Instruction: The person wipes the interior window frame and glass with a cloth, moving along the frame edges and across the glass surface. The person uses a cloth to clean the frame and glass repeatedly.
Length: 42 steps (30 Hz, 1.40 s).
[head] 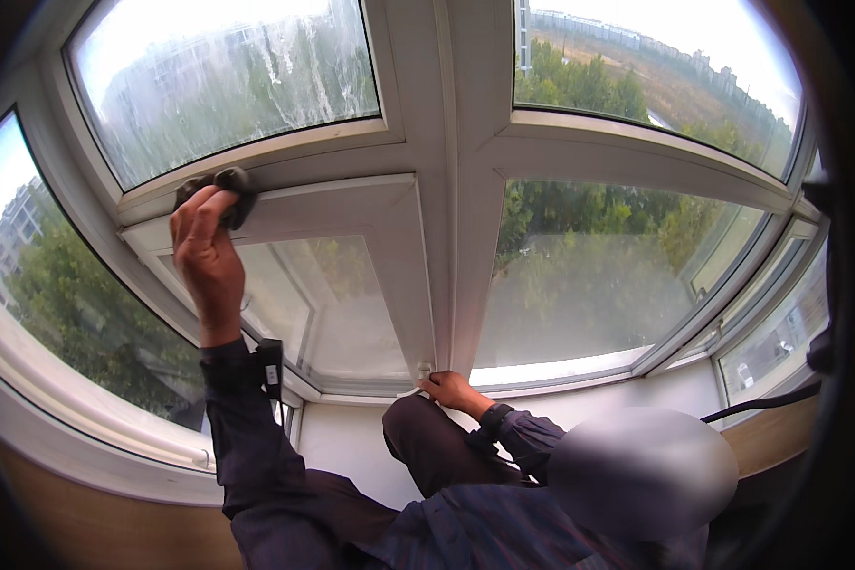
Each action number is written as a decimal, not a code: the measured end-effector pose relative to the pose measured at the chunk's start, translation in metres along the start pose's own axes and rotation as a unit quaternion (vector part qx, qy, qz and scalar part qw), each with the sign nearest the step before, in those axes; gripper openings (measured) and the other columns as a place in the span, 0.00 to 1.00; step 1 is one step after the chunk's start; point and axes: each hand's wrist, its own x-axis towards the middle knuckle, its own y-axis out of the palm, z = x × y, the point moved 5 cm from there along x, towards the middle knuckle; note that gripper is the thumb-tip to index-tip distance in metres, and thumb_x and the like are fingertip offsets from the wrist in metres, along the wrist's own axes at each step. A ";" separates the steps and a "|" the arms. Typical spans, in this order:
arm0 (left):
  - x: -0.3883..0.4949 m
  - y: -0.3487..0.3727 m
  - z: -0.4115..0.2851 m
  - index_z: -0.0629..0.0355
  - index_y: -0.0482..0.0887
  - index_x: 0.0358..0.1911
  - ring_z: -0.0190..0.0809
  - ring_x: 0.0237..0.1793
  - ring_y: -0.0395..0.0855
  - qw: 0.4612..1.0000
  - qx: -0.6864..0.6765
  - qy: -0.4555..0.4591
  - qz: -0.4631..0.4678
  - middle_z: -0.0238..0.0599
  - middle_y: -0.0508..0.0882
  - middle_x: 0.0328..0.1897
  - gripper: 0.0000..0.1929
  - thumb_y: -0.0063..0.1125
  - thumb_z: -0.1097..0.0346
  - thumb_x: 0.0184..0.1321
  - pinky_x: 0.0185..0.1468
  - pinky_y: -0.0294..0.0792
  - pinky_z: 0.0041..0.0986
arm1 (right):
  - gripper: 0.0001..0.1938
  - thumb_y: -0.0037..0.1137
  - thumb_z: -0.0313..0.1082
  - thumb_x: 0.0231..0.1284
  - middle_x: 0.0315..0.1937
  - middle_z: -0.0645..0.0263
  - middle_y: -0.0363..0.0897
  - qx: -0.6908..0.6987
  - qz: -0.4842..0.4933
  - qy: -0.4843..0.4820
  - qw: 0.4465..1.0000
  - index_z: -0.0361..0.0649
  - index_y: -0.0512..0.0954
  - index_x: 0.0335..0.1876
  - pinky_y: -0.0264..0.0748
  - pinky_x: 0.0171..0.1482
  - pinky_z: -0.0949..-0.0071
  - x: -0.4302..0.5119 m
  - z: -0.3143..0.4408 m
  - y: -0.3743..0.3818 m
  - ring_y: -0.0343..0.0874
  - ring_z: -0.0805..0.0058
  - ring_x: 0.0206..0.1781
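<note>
My left hand (210,260) is raised at the upper left, its fingers closed on a dark, crumpled cloth (236,199). The cloth rests at the top edge of a white-framed window sash (392,214), just below the upper left pane (228,92), which is streaked with whitish marks. Low in the middle, my right hand (452,390) grips the white window handle (424,372) at the sash's lower corner. The sash stands tilted out of line with its frame. Its glass (328,306) looks hazy.
A white sill (342,434) runs beneath the windows, with my bent knee over it. More panes lie to the right (591,285) and far left (78,299). A white rail (114,420) follows the left window. A black cable (762,406) crosses at the right.
</note>
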 end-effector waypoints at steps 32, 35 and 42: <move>0.009 0.077 -0.173 0.57 0.91 0.52 0.54 0.61 0.92 0.973 -0.208 0.098 0.021 0.42 0.92 0.62 0.14 0.72 0.72 0.63 0.66 0.84 0.44 | 0.20 0.65 0.16 0.64 0.56 0.52 0.86 -0.168 -0.493 -0.573 0.632 0.39 0.85 0.60 0.85 0.56 0.57 -0.162 0.382 -0.217 0.86 0.50 0.54; 0.011 0.075 -0.166 0.56 0.92 0.55 0.53 0.62 0.93 0.967 -0.237 0.077 0.046 0.40 0.93 0.63 0.18 0.74 0.74 0.60 0.67 0.83 0.44 | 0.26 0.61 0.17 0.61 0.61 0.50 0.84 -0.165 -0.499 -0.565 0.636 0.40 0.83 0.68 0.82 0.62 0.50 -0.149 0.390 -0.225 0.83 0.45 0.60; 0.015 0.068 -0.155 0.56 0.92 0.62 0.55 0.67 0.91 0.952 -0.283 0.068 0.090 0.40 0.92 0.69 0.27 0.76 0.79 0.55 0.71 0.83 0.45 | 0.26 0.63 0.22 0.67 0.65 0.50 0.82 -0.214 -0.494 -0.549 0.640 0.39 0.80 0.72 0.80 0.68 0.47 -0.137 0.394 -0.239 0.82 0.43 0.64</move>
